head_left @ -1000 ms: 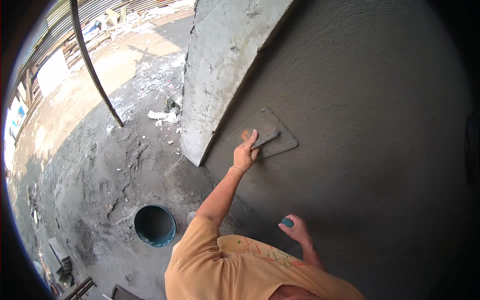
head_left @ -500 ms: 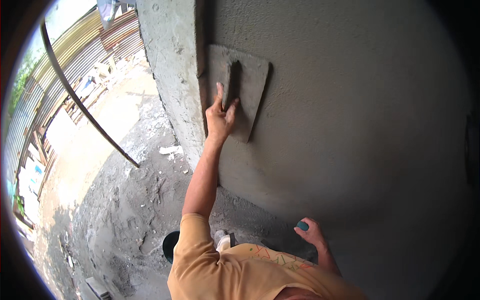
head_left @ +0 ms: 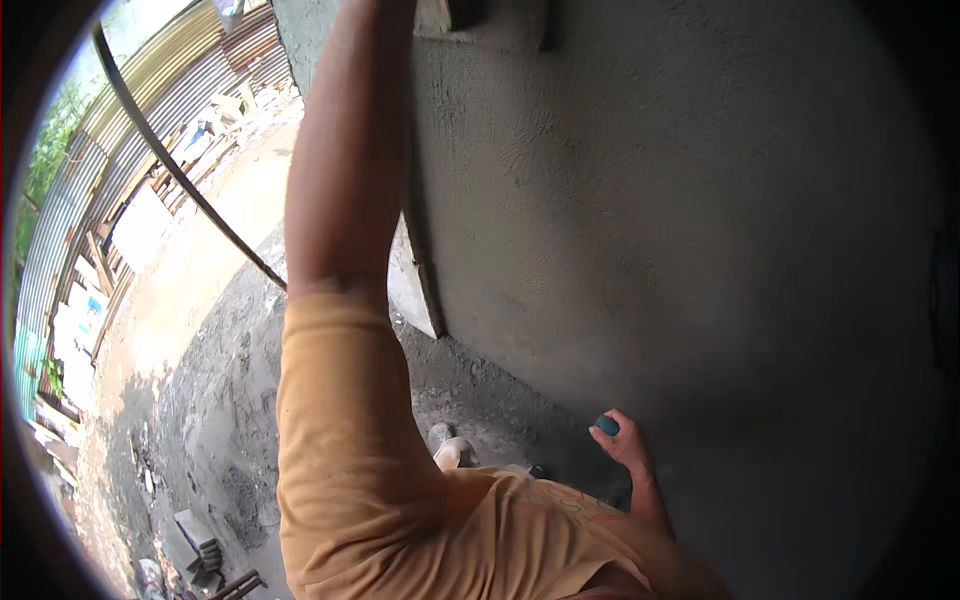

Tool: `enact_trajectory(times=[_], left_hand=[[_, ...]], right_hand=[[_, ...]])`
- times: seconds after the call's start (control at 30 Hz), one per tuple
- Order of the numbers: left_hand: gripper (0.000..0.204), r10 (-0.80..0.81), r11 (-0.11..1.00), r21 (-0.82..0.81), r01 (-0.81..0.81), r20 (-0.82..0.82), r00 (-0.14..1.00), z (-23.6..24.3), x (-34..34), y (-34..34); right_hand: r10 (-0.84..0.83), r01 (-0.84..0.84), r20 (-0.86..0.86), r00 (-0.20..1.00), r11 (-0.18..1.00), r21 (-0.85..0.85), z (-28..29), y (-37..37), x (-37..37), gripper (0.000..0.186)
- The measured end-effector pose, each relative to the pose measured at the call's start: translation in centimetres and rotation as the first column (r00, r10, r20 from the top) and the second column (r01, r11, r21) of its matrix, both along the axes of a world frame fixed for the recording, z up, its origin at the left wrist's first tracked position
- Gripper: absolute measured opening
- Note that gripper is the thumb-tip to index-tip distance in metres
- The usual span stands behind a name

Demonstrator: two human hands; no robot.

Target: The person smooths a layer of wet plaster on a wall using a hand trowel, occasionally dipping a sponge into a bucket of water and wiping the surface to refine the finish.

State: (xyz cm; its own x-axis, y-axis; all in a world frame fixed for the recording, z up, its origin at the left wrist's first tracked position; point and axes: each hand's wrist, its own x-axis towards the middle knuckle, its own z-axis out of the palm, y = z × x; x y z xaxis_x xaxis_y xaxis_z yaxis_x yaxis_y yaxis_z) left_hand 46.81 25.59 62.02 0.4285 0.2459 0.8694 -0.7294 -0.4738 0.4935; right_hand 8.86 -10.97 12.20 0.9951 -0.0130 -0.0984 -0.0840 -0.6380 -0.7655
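Note:
My left forearm rises steeply to the top edge, where the hand passes out of sight. Beside it, part of a flat plastering float lies against the grey plastered wall; my grip on it does not show. My right hand, low at the right beside the wall, is closed around a small dark teal object.
A narrow concrete wall edge stands behind my left arm. At left are a dark bent-looking pole, corrugated sheeting, piled boards, rubble ground and grey blocks near the bottom.
My left arm has swept upward, carrying the float from mid-wall to the top edge and taking the hand out of view. The view has also tilted. The right hand still holds the teal object.

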Motion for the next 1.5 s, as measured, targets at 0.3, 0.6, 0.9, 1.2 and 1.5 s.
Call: enact_trajectory(times=[0.3,0.6,0.9,1.2,1.5], left_hand=[[0.072,-0.201,0.965,-0.242,0.105,-0.415,0.887,-45.8,-2.9,0.0],[0.072,-0.185,0.982,-0.080,0.172,-0.205,0.961,-35.7,-0.4,1.7],[0.048,0.192,0.974,0.124,-0.191,0.007,0.981,7.2,1.4,2.3],[0.054,0.199,0.976,0.065,-0.206,0.096,0.975,4.8,1.7,2.4],[0.074,-0.049,0.999,-0.022,0.044,-0.241,0.969,-42.0,-2.2,2.6]], right_hand=[[0.100,-0.111,-0.064,0.993,0.975,-0.193,1.9,3.9,1.4,0.035],[-0.020,0.024,0.032,0.999,0.988,-0.152,0.9,2.9,-1.0,0.034],[-0.089,0.095,0.173,0.981,0.995,-0.027,1.3,2.8,2.1,0.035],[-0.099,0.100,0.090,0.991,0.995,-0.003,-2.5,2.5,2.1,0.036],[-0.028,0.028,0.050,0.998,1.000,-0.004,-4.0,4.4,2.4,0.037]])
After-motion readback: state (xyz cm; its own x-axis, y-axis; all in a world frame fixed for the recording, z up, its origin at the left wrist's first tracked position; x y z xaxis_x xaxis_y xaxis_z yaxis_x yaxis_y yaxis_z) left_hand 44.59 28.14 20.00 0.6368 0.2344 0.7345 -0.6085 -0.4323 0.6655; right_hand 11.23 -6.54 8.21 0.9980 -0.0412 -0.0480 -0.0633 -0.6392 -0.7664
